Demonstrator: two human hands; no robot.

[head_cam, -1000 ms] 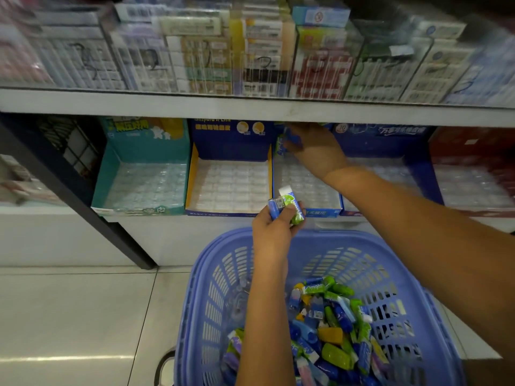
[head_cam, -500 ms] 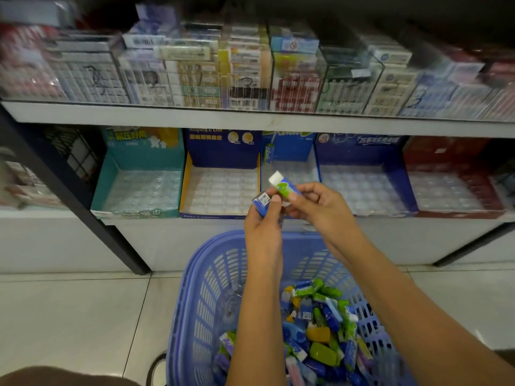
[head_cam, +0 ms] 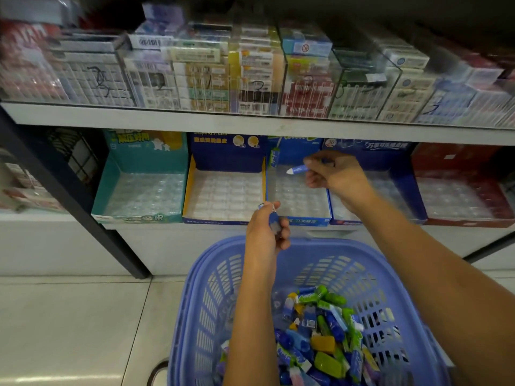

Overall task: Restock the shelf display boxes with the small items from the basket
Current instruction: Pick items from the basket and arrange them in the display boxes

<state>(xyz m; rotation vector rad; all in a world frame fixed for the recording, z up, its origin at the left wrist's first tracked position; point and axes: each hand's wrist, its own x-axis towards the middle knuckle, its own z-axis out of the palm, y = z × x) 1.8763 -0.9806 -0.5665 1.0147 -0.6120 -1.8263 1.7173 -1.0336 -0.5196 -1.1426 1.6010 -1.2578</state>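
Note:
A blue plastic basket (head_cam: 211,277) sits low in front of me, holding several small blue, green and yellow items (head_cam: 320,330). My left hand (head_cam: 264,235) hovers above the basket's far rim and grips a small blue item (head_cam: 273,217). My right hand (head_cam: 338,176) reaches under the shelf and pinches a blue item with a white tip (head_cam: 298,169) above the narrow blue display box (head_cam: 299,196). One item (head_cam: 274,157) stands at that box's back left corner. The clear tray slots around it look empty.
Display boxes line the lower shelf: teal (head_cam: 139,190), blue and yellow (head_cam: 224,196), a wider blue one (head_cam: 390,190) and red (head_cam: 459,196). The upper shelf (head_cam: 250,122) overhangs them, stacked with packs. A dark post (head_cam: 69,196) slants at left over tiled floor (head_cam: 69,330).
My right hand took a blue white-tipped item from my left hand and carried it up over the narrow blue box. My left hand still holds one item and stayed above the basket.

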